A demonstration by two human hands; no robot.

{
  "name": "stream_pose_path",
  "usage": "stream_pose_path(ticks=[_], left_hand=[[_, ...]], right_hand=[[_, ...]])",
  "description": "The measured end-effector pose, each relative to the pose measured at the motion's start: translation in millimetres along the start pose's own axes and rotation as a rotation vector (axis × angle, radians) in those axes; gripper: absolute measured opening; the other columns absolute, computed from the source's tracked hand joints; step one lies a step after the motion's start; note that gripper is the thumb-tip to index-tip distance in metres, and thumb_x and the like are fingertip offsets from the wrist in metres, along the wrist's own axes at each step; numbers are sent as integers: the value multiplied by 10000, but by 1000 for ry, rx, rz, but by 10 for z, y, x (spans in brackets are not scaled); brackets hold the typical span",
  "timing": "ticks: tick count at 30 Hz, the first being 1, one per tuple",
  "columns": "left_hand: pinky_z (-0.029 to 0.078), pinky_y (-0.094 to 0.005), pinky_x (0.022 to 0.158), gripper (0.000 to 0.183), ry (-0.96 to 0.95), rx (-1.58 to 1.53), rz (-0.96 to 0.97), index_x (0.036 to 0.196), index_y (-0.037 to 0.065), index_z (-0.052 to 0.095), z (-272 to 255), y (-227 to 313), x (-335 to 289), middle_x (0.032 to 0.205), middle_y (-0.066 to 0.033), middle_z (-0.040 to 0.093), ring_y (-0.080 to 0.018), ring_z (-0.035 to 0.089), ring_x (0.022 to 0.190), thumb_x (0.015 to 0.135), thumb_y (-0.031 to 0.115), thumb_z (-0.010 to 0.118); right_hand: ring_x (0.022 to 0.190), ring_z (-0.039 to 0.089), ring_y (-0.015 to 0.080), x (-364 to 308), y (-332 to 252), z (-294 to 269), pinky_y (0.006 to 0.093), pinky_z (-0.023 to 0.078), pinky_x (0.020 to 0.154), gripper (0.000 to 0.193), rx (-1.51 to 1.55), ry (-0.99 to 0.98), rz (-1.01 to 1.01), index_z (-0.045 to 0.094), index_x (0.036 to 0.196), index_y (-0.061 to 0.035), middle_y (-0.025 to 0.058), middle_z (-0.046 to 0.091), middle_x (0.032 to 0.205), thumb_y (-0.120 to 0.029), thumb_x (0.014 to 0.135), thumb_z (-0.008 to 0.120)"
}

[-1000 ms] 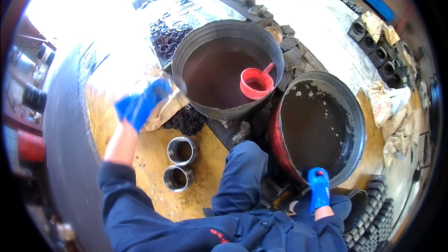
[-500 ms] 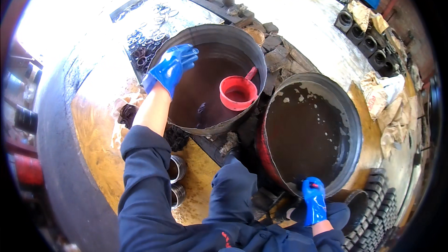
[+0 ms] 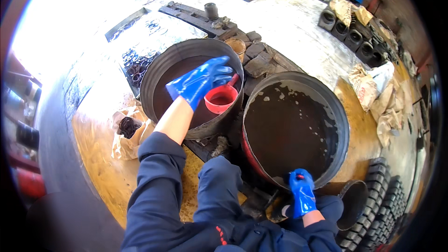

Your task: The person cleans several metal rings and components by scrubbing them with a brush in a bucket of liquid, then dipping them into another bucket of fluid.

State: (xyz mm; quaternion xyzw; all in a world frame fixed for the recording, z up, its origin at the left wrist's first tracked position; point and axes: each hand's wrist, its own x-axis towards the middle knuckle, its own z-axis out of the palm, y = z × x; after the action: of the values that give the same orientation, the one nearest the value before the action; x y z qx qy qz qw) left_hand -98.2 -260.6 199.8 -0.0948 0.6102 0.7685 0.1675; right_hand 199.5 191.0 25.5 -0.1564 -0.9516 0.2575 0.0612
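Note:
My left hand (image 3: pixel 200 81), in a blue rubber glove, reaches over the left drum (image 3: pixel 150 65) of brown liquid. Its fingers are stretched out beside the handle of a red plastic dipper (image 3: pixel 220 99); no grip on it shows. The dipper sits in the liquid near the drum's right wall. At the near rim of the right drum (image 3: pixel 343 121), my right hand (image 3: pixel 303 191), also blue-gloved, is closed around a handle with a red end. The rest of that tool is hidden. Dark liquid with pale foam patches (image 3: pixel 298 112) fills the right drum.
A paper bag of dark rings (image 3: pixel 128 126) stands left of the left drum. Beyond it lies a tray of metal rings (image 3: pixel 137 58). Bricks (image 3: pixel 259 65) and a small tan pot (image 3: pixel 236 46) sit behind the drums. Stacked dark blocks (image 3: pixel 373 196) stand at lower right.
My left hand has moved right across the left drum to the dipper's handle. My right hand stays closed at the right drum's near rim. The whole view has shifted slightly.

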Motion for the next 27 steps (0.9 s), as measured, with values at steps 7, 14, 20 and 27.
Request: stream_pose_path(ticks=[7, 14, 20, 27], left_hand=[[549, -318, 898, 313, -388, 145, 87, 1237, 50, 701, 1434, -725, -265, 1144, -66, 760, -159, 715, 1042, 1041, 293, 681], [565, -408, 885, 245, -204, 850, 466, 1123, 53, 771, 2414, -2072, -1023, 1040, -186, 772, -342, 744, 974, 946, 186, 666], [563, -450, 950, 257, -127, 1104, 672, 1121, 64, 773, 2651, -2880, -1170, 1120, -199, 757, -400, 715, 1050, 991, 210, 606], [538, -459, 887, 260, -278, 1164, 455, 1026, 19, 747, 2645, -3260, -1033, 1017, -208, 746, -389, 708, 976, 988, 219, 585]], right_hand=[[988, 738, 367, 108, 349, 240, 473, 597, 890, 197, -88, -49, -28, 759, 980, -174, 114, 776, 1040, -351, 920, 697], [851, 728, 389, 174, -65, 71, 513, 584, 716, 151, 140, 193, -194, 719, 878, -173, 134, 741, 898, -322, 884, 749], [1166, 705, 338, 292, -101, -395, 452, 582, 944, 407, 32, -394, 108, 792, 1103, -190, 124, 764, 1173, -535, 938, 650], [1189, 723, 324, 19, 226, -351, 493, 593, 959, 459, 45, -372, 4, 777, 1227, -196, 113, 756, 1261, -528, 930, 666]])
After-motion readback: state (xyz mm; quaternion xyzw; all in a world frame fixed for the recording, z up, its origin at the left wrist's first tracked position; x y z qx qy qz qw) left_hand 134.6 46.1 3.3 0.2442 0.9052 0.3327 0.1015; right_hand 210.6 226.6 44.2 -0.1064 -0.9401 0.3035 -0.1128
